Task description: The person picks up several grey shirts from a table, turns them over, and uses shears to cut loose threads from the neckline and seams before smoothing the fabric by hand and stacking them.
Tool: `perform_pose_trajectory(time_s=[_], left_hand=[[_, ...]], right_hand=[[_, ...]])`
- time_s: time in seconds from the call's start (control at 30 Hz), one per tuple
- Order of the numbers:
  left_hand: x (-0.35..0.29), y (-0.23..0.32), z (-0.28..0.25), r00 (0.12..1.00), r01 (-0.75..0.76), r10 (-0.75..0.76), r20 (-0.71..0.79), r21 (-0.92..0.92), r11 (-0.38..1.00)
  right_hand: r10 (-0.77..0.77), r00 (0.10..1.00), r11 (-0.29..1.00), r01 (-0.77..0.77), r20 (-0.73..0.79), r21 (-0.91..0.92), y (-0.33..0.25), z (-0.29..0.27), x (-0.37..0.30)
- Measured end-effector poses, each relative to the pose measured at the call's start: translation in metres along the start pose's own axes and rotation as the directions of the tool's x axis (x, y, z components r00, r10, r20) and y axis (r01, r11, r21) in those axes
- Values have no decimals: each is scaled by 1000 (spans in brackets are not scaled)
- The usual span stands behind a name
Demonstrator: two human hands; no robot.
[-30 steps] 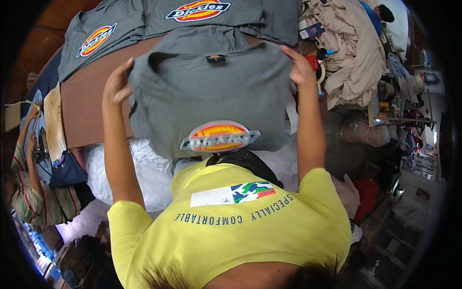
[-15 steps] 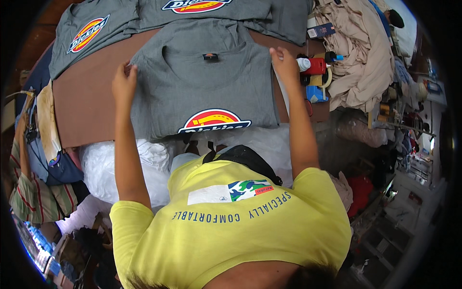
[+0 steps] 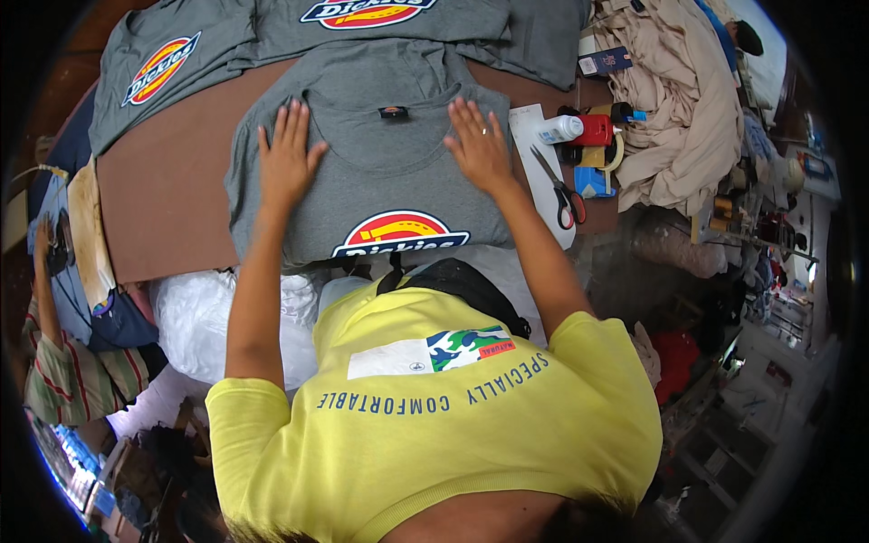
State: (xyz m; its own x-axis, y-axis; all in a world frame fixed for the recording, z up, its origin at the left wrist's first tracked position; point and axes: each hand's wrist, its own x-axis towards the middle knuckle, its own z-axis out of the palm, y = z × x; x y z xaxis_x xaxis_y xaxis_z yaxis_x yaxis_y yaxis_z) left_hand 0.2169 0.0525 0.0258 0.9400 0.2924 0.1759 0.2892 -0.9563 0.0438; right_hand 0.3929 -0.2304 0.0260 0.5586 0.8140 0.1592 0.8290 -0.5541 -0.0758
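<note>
Upper middle, a grey shirt [image 3: 453, 25] runs off the top edge. On the central shirt [image 3: 389, 176], the emblem [image 3: 401, 232] is partly hidden past the front edge, and both palms are hidden. The neck label [image 3: 394, 112] is too small to read. Far left, a co-worker's striped garment [image 3: 83, 376] fades into darkness.

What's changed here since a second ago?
The gray shirt has come down to the brown table and been let go. The left hand and right hand, which held it up, moved inward and now lie flat on it. The scissors came into view. The tan cloth and far gray shirts stayed put.
</note>
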Motion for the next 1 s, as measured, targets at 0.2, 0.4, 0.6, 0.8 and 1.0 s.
perform_pose_trajectory(time_s=[0.2, 0.4, 0.6, 0.8, 1.0], left_hand=[[48, -18, 13, 996, 20, -19, -91, 12, 1000], [3, 128, -35, 967, -229, 255, 17, -388, 893], [-38, 220, 2, 719, -595, 695, -18, -532, 602], [-41, 223, 3, 660, -629, 742, 116, -456, 630], [-35, 221, 0, 631, -633, 762, 147, -470, 615]], right_hand=[[0, 998, 944, 19, -56, 329, 32, 5, 40], [150, 969, 870, -36, -195, 491, 68, -11, 67], [57, 998, 946, -55, 2, 318, 79, -9, 80], [267, 961, 819, -185, -76, 544, 54, -13, 99], [384, 920, 808, -292, -80, 512, 61, -12, 117]])
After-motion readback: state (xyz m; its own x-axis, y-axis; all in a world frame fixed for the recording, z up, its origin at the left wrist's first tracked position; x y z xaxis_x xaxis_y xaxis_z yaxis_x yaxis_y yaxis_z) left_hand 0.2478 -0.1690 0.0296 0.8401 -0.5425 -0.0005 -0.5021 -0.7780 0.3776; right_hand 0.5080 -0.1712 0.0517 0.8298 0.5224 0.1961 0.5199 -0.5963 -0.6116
